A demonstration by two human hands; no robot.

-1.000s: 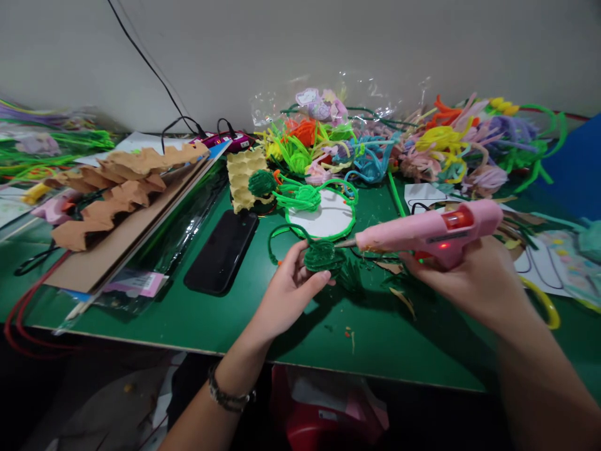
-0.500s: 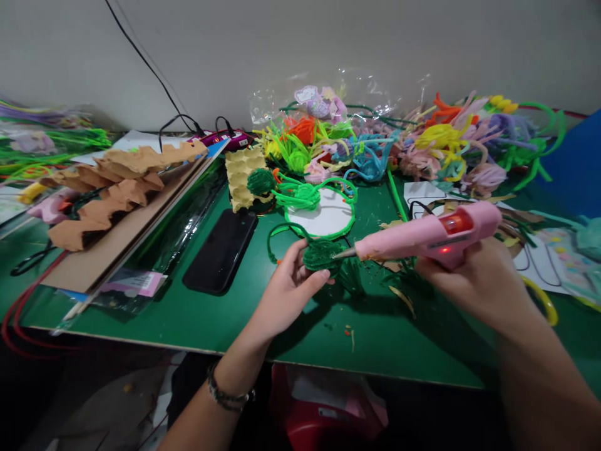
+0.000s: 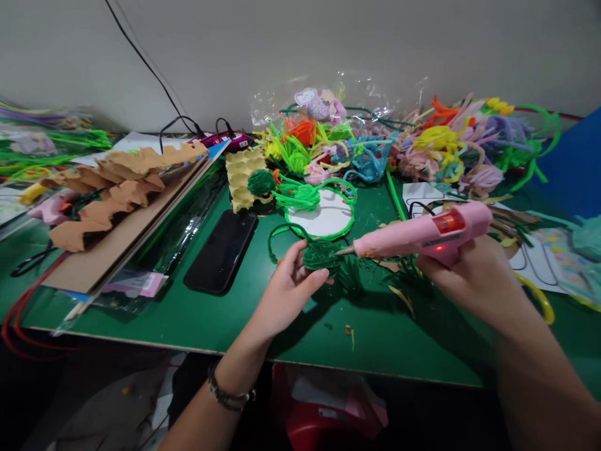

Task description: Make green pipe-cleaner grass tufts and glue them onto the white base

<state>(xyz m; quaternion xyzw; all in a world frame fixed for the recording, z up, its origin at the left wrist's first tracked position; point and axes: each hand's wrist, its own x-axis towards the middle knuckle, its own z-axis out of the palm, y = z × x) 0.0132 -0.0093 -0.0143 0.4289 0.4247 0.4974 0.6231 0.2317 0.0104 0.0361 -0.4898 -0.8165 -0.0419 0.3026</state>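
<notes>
while left hand (image 3: 286, 291) pinches dark green fuzzy bundle (image 3: 319, 255), right hand (image 3: 474, 285) grips pink glue gun (image 3: 399, 238), nozzle (image 3: 347, 250) at bundle's edge; likely gluing, next move needing steady aim.

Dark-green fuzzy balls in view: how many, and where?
2: the held ball in the left hand; the far ball by the yellow egg-carton piece. Others may be hidden in the colourful pile.
</notes>
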